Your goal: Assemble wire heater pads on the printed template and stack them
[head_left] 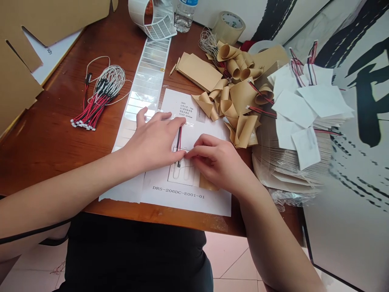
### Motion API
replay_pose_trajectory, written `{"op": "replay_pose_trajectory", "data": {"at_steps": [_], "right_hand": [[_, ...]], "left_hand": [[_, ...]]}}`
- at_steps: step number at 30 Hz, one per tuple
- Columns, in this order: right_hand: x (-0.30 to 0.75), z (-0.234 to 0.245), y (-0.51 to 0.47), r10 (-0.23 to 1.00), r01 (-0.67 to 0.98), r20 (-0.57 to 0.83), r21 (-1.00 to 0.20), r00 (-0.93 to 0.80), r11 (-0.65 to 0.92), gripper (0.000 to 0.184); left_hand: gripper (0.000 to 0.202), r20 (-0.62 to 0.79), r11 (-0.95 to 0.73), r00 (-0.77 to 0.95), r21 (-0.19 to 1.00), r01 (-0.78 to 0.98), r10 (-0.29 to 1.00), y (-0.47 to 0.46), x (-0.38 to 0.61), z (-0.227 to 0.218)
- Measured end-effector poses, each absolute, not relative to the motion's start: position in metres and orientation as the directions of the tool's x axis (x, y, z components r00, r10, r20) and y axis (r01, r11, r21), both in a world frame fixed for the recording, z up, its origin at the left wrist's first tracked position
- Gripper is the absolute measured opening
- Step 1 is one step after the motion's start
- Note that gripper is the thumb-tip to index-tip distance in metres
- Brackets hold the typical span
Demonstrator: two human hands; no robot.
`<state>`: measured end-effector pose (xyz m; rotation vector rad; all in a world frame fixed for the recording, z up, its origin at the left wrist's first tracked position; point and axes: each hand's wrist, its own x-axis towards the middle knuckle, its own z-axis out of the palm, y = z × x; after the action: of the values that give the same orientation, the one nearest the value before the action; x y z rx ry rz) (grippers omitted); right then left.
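Observation:
A printed sheet (219, 205) lies in front of me with a wire diagram and the text "DRS-206DC-E001-01". On it rests a red and black wire lead (179, 140) with a small black end. My left hand (154, 138) is spread over the sheet, index finger and thumb on either side of the lead's upper and lower parts. My right hand (219, 160) is closed in a pinch beside the left thumb, next to the lead's lower end. What its fingertips hold is hidden. Under the right palm shows a brown patch (209, 183).
To the left lies a bundle of red, black and white wires (103, 95). A label strip (148, 77) runs back to its roll (152, 18), by a water bottle (184, 15). Curled brown papers (240, 97), a tape roll (229, 26) and stacked white pads (291, 158) stand right.

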<state>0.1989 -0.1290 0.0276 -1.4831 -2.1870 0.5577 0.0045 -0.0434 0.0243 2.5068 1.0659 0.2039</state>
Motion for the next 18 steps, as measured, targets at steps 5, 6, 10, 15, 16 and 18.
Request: {"op": "replay_pose_trajectory", "data": {"at_steps": [5,6,10,15,16,18], "right_hand": [[0.2007,0.0323,-0.1292,0.948,0.754,0.135,-0.579,-0.287,0.310,0.022],[0.2012,0.0322,-0.1296,0.946,0.754,0.142,-0.574,-0.292,0.320,0.022],[0.2036,0.0289,-0.1303,0.925,0.732,0.168,-0.570,-0.341,0.374,0.024],[0.2072,0.0257,-0.1289,0.924,0.737,0.159,-0.563,-0.347,0.374,0.025],[0.2078,0.0254,-0.1286,0.924,0.740,0.160,-0.559,-0.347,0.374,0.025],[0.2086,0.0248,-0.1281,0.921,0.743,0.170,-0.548,-0.351,0.385,0.025]], "left_hand": [[0.066,-0.023,-0.629,0.700,0.420,0.654,0.713,-0.0437,0.0046,0.0265],[0.066,-0.029,-0.630,0.703,0.420,0.653,0.710,-0.0436,0.0045,0.0271],[0.066,-0.033,-0.630,0.705,0.421,0.653,0.708,-0.0430,0.0042,0.0282],[0.068,-0.040,-0.626,0.702,0.418,0.658,0.711,-0.0429,0.0044,0.0279],[0.068,-0.038,-0.628,0.702,0.416,0.658,0.711,-0.0430,0.0045,0.0278],[0.068,-0.037,-0.630,0.704,0.414,0.656,0.709,-0.0430,0.0045,0.0277]]}}
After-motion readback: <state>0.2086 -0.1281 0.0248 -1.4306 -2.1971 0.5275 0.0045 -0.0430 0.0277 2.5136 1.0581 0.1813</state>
